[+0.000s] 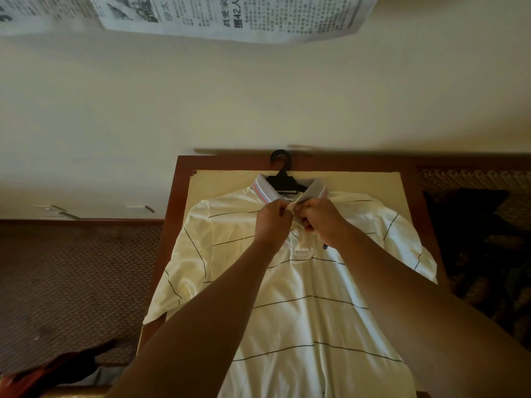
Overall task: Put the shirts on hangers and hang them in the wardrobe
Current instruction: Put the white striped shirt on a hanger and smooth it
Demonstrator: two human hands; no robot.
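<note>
A white polo shirt [301, 282] with thin dark stripes and a grey collar lies face up on a small table [172, 196]. A black plastic hanger [283, 179] sits inside its neck, with the hook sticking out past the collar toward the wall. My left hand [271, 222] and my right hand [319, 219] meet just below the collar. Both pinch the shirt's placket at the top button, one on each side. The button itself is hidden by my fingers.
The table has a red-brown wooden rim and a cream top, and stands against a cream wall. Patterned brown carpet lies to the left. A dark heap of cloth [474, 239] lies on the right. Newspaper sheets [230, 15] hang on the wall. Reddish fabric [57, 366] lies bottom left.
</note>
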